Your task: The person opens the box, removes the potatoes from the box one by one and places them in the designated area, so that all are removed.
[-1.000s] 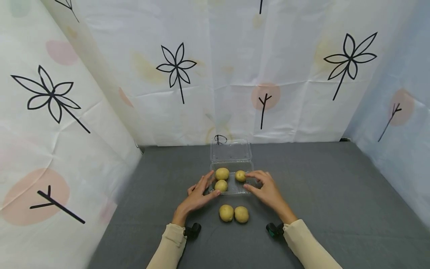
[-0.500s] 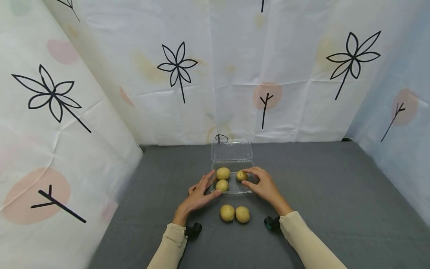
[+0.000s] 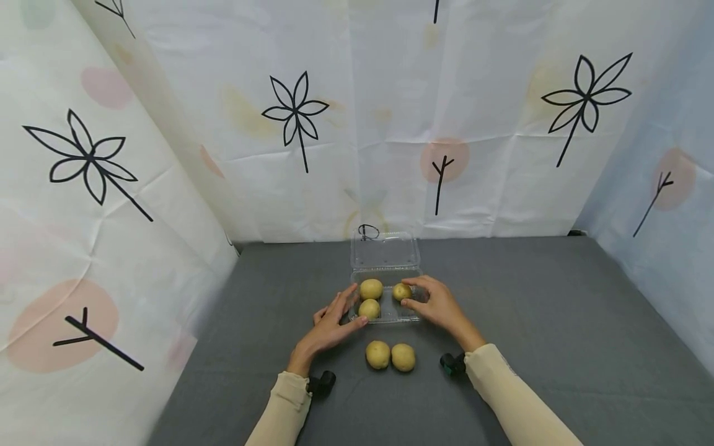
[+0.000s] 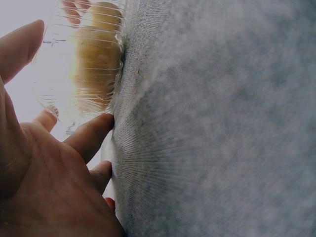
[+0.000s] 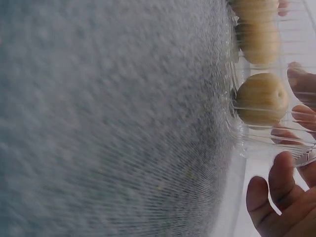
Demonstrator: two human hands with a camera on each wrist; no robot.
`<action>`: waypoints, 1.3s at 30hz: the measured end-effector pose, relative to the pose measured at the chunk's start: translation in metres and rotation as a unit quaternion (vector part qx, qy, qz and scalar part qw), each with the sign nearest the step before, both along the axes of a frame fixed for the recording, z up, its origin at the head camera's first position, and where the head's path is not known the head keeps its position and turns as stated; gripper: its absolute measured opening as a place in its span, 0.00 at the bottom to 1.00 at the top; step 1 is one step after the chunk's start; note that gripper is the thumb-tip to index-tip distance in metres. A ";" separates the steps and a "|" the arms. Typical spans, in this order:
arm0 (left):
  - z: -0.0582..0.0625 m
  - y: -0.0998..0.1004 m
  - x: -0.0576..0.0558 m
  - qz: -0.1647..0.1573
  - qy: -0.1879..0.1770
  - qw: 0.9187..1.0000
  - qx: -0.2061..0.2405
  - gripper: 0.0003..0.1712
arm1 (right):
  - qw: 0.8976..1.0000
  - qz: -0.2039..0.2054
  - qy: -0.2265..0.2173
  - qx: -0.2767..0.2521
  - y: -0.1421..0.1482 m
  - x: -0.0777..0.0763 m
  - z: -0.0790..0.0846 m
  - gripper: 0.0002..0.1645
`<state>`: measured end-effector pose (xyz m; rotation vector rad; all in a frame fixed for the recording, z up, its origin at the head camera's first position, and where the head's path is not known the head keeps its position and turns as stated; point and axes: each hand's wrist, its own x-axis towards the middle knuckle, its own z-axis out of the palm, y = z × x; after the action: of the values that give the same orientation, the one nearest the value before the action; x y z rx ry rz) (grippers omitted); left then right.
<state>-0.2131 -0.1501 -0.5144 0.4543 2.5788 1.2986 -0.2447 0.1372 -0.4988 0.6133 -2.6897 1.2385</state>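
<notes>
A clear plastic clamshell container (image 3: 390, 314) lies with its lid (image 3: 385, 251) raised toward the back. Inside, two yellow potatoes (image 3: 370, 289) sit at the left, one behind the other. A third potato (image 3: 400, 292) is at the back right, between the thumb and fingertips of my right hand (image 3: 440, 305). Through the plastic, the right wrist view shows those fingertips close around this potato (image 5: 261, 98), while two other fingers stay outside the wall. My left hand (image 3: 329, 328) spreads along the container's left side, fingers extended, with some fingertips down at the table in the left wrist view.
Two more potatoes (image 3: 378, 355) lie side by side on the dark grey table (image 3: 530, 310), in front of the container and between the forearms. A patterned white cloth (image 3: 368, 124) hangs behind the table and along its sides.
My right hand has shifted slightly left, bringing its thumb and index finger closer around the back-right potato. The left hand and the other potatoes stay put.
</notes>
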 end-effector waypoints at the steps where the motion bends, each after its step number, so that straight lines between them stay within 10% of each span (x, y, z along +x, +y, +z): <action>1: 0.000 0.000 0.000 0.000 0.000 1.000 0.000 0.47 | 1.000 0.001 0.003 0.007 0.000 0.000 0.001 0.29; 39: 0.000 0.001 0.000 0.008 -0.003 1.000 -0.009 0.47 | 0.995 0.069 -0.032 0.061 -0.001 -0.016 0.001 0.29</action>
<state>-0.2130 -0.1490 -0.5146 0.4282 2.5923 1.2780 -0.2608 0.1361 -0.4975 0.7996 -2.8350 1.1501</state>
